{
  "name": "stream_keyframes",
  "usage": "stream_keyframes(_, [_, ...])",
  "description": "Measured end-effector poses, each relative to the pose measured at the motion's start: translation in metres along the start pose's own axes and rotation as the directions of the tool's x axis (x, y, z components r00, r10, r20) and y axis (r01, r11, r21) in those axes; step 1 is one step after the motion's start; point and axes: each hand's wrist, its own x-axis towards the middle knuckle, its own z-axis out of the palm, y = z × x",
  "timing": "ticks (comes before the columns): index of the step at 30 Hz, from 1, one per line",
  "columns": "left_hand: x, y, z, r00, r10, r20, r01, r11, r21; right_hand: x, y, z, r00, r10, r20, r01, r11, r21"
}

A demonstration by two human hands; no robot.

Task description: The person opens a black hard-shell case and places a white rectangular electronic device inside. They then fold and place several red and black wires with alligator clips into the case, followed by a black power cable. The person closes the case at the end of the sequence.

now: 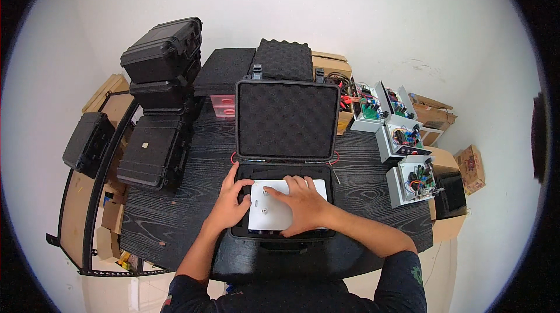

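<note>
A black hard case (238, 220) stands with its lid (288, 119) raised, dark egg-crate foam lining the lid. Inside its base lies a white metal box (271, 220) with two small round fittings on top. My right hand (306, 205) rests across the right part of this box, fingers spread, fingertips at its far edge and thumb on its top. At the left edge is my left hand (232, 199); its index finger reaches the box's far left corner and the thumb lies apart beside it. The right hand hides much of the box's top.
Several black cases (157, 150) are stacked at left. Foam sheets (224, 71) and a pink-red drawer box (223, 105) lie behind. Several white housings with exposed circuit boards (408, 179) line the right, near cardboard boxes (446, 231). A thin tool (336, 176) lies beside the case.
</note>
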Motion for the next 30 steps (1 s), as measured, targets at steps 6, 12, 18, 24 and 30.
stream_keyframes(6, [0.006, 0.025, -0.009, 0.985, 0.168, 0.028, -0.168, 0.933, 0.319, -0.008, 0.002, 0.01, 0.995, -0.059, -0.084, 0.055, 0.997, -0.051])
stream_keyframes(12, [0.014, 0.053, -0.008, 0.877, 0.237, 0.417, -0.381, 0.872, 0.306, -0.05, 0.003, 0.018, 0.965, -0.183, -0.19, 0.211, 0.968, 0.139])
stream_keyframes(18, [0.02, 0.049, 0.005, 0.85, 0.132, 0.51, -0.371, 0.838, 0.401, -0.1, -0.006, -0.007, 0.995, -0.029, -0.096, 0.039, 0.993, 0.113])
stream_keyframes(24, [0.007, 0.048, 0.007, 0.867, 0.123, 0.484, -0.352, 0.837, 0.42, -0.121, -0.013, -0.011, 0.99, 0.022, -0.136, -0.012, 0.997, 0.079])
stream_keyframes(30, [-0.012, 0.073, -0.009, 0.865, 0.123, 0.487, -0.33, 0.87, 0.366, -0.123, 0.004, 0.018, 0.975, 0.008, -0.223, 0.056, 0.958, 0.28])
